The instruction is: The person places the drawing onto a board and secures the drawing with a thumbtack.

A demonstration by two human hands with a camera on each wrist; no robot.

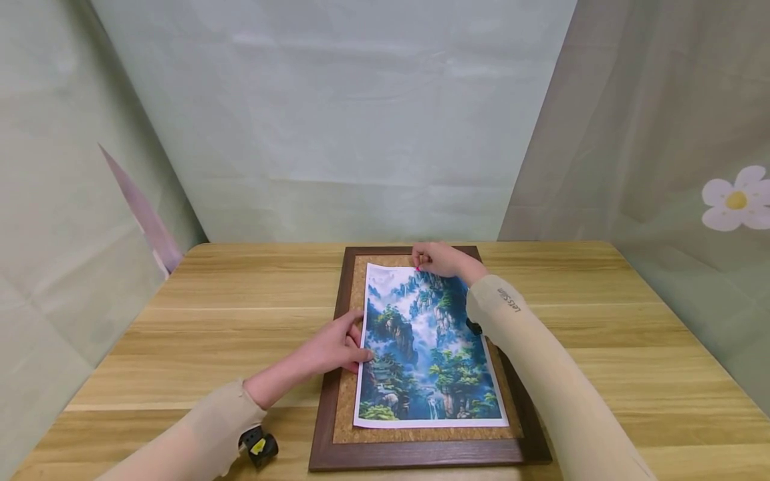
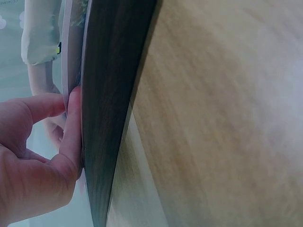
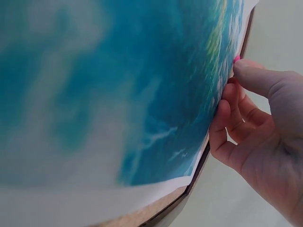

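Here, two hands (image 1: 337,347) (image 1: 436,259) touch one print (image 1: 428,347).

Both arms in long, close-fitting beige sleeves, cuffs ending at wrists. Right sleeve (image 1: 541,361), right of centre in head view, carries small dark lettering printed near cuff. Left sleeve (image 1: 198,437), lower left, plain. Small black camera unit (image 1: 260,445) with yellow mark strapped under left wrist; similar black piece (image 1: 474,327) shows beside right cuff. Hands bare, no rings.
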